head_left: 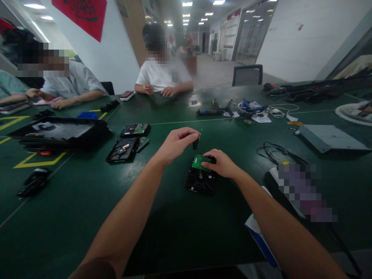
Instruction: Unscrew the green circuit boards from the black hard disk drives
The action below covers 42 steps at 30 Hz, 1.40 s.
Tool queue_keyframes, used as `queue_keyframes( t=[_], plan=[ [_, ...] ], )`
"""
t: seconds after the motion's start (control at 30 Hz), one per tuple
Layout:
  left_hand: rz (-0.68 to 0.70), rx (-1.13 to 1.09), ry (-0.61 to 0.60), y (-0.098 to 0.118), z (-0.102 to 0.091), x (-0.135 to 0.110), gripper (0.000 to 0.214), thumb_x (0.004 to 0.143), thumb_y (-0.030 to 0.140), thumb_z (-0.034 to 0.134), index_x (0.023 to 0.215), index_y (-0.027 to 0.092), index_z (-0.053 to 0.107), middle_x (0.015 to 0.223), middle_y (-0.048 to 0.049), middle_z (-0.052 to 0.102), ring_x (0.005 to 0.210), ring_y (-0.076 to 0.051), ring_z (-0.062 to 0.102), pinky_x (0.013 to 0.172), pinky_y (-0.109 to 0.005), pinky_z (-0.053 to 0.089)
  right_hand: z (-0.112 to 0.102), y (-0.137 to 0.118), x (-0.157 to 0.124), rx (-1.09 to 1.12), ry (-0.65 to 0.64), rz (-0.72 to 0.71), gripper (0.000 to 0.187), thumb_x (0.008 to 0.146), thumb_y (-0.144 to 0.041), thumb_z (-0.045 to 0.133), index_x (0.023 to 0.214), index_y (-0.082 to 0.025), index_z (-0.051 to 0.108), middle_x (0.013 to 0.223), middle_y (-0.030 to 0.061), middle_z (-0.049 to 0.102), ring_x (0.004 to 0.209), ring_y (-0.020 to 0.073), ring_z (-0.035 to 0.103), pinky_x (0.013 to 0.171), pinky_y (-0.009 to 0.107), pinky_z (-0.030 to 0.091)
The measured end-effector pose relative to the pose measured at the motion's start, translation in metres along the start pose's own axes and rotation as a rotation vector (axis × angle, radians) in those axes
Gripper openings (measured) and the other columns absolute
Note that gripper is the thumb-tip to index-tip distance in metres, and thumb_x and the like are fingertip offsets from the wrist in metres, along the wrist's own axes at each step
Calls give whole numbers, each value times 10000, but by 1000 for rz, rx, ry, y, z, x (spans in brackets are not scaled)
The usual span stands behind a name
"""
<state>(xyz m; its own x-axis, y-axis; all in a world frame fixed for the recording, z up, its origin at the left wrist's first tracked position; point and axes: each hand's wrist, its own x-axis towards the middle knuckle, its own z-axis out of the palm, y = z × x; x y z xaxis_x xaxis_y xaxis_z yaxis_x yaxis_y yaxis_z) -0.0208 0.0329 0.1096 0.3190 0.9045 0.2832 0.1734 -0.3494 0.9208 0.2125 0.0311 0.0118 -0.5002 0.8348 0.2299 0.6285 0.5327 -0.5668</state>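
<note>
A black hard drive (200,182) lies on the green table in front of me, a green circuit board (198,162) showing at its far end. My right hand (219,163) grips the drive's far right side, with fingers over the board. Just above that far end, my left hand (182,142) is closed on a small dark screwdriver (196,144) held roughly upright. Its tip is too small to make out, so I cannot tell whether it touches the drive.
To the left lie another hard drive (135,130), an opened drive casing (122,150) and a loose circuit board (143,144). Beyond them is a black tray (58,133). A grey metal box (334,137) and cables (281,151) are at right. Several people sit across the table.
</note>
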Motion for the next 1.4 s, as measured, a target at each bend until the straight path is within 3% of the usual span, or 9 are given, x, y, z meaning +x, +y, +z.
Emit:
queue_keyframes(
  t=[0.43,0.97,1.4],
  plan=[
    [176,141,13,-3,3,0,285,1007,377,609,1123,159,752,1048,-82,752,933,-183,676,849,-308,532,0,-2,1,16,15,14,316,879,-432,762,1121,-229,757,1066,69,745,993,257,663,897,400,484],
    [206,171,128,-15,1,7,256,991,373,641,1091,172,763,1088,-82,775,968,-193,699,846,-320,559,0,0,1,16,14,0,303,902,-441,722,1124,-244,779,1024,48,751,943,239,666,838,356,485],
    [226,143,205,-19,1,8,269,991,385,646,1098,171,769,1023,-71,768,867,-167,679,775,-292,544,-3,-9,-1,-8,37,34,312,933,-483,686,1099,-234,772,1054,58,744,982,250,657,863,370,483]
  ],
)
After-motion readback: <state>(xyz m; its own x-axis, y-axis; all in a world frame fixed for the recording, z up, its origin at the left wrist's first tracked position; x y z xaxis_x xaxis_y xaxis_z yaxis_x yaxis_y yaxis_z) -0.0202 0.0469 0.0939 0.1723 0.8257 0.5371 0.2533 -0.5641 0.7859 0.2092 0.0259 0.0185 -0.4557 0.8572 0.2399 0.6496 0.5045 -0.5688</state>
